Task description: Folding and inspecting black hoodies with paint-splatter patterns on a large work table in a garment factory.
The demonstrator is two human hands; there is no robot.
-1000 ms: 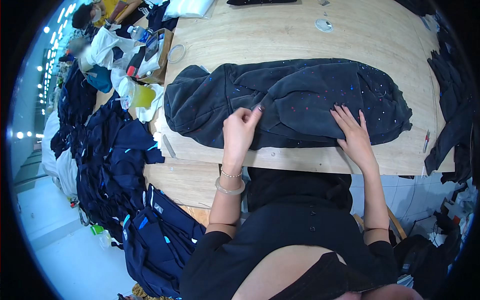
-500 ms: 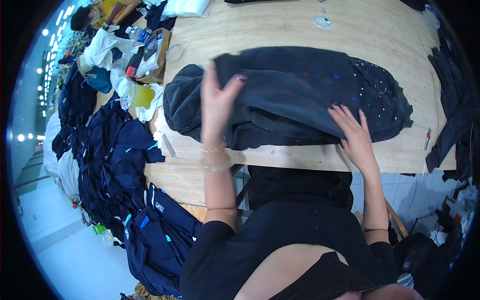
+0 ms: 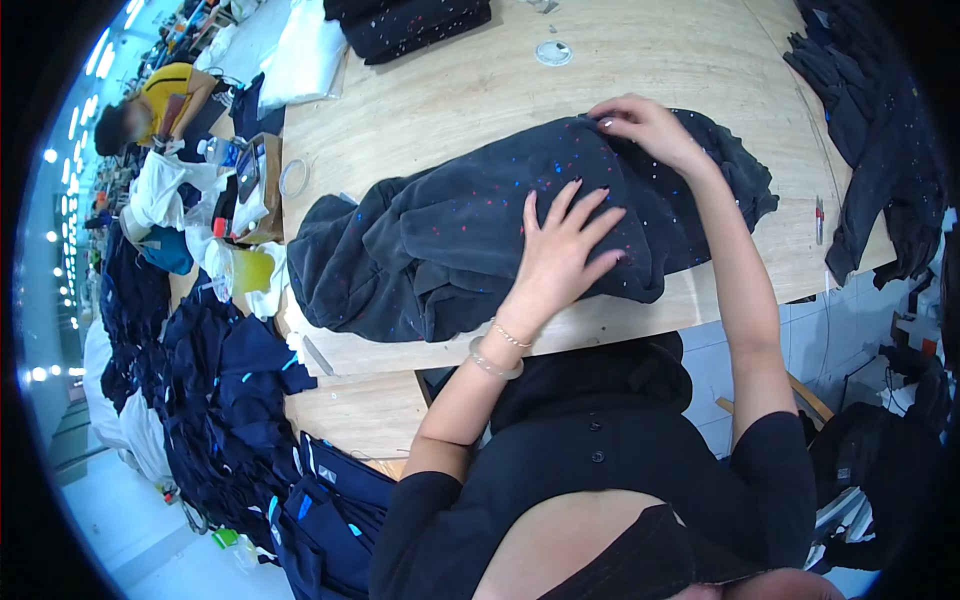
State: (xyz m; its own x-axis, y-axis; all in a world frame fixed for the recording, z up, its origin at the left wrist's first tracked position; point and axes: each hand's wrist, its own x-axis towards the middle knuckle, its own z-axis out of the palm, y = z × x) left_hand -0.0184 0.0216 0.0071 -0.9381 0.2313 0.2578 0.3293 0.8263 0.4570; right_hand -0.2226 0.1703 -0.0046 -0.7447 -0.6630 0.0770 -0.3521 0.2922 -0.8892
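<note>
A dark grey garment [image 3: 470, 215] with red, blue and white specks lies bunched lengthwise across the wooden table in front of me. My left hand [image 3: 562, 248] rests on it right of the middle, fingers spread and palm down. Near the garment's far edge is my right hand [image 3: 648, 132], its thumb and fingers closed on a fold of the cloth. The garment's left end is rumpled, and its right end spreads out past my right wrist. Its exact kind is hidden by the folds.
Folded speckled garments [image 3: 410, 30] and a white plastic bag [image 3: 303, 60] are at the far left. A cardboard box [image 3: 268, 175], a yellow drink [image 3: 258, 272] and navy garments [image 3: 225, 365] line the left. Dark garments [image 3: 865, 140] and a red-handled tool [image 3: 820, 222] are at right.
My left hand has come down from above the left part and lies flat further right. My right hand has moved from the near side to the far edge. The garment's top layer is turned, showing more specks.
</note>
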